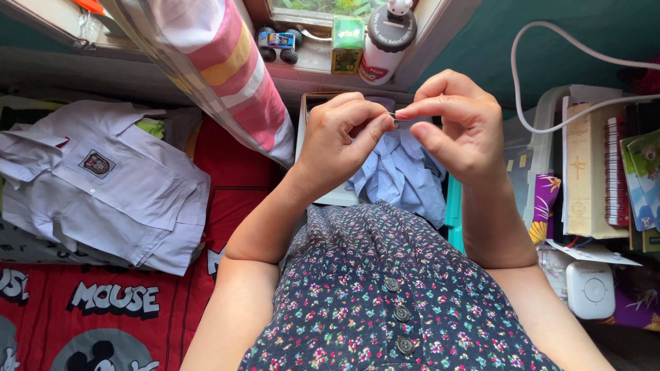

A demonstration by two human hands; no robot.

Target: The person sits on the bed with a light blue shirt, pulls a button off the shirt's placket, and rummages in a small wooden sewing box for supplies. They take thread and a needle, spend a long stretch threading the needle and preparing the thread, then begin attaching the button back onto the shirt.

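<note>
Pinching a thin needle (393,115) above the blue shirt (405,172), both hands' fingers (371,127) seem mid-threading; sewing looks not yet begun.

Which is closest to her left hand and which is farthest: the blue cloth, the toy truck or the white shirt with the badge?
From the left hand:
1. Blue cloth, just below it, in the box.
2. Toy truck, up on the windowsill.
3. White shirt, far left on the red bedspread.

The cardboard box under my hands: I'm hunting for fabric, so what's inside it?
Inside the cardboard box lies a crumpled light blue garment. The left hand and right hand cover part of it; anything beneath is hidden.
</note>
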